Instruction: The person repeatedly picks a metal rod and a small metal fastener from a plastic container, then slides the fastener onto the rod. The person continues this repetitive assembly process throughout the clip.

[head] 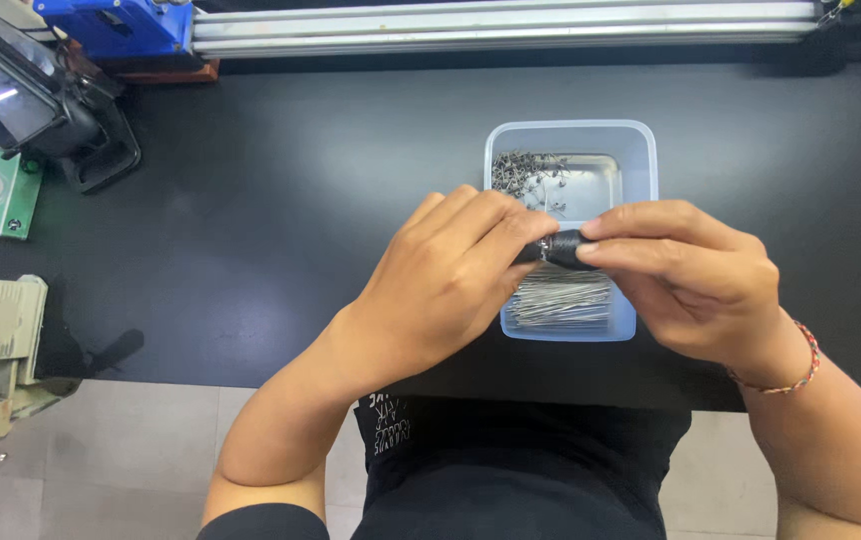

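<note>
I see a small black cylindrical part (pixel 563 249) with a metal ring at its left end, held above the clear plastic tray (pixel 641 160). Left hand (pixel 451 280) pinches the part's left end, right hand (pixel 686 275) is clamped on its right end, fingertips of both nearly meeting. Tray sits mid-counter (pixel 281 200): straight metal pins (pixel 561 300) stacked at its near end, a tangle of small metal bits (pixel 526 170) at far left. Beaded bracelet (pixel 796 365) on right wrist.

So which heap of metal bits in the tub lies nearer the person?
The straight pins in the tub, bundled side by side just below both hands; the tangled heap lies at the far end.
</note>
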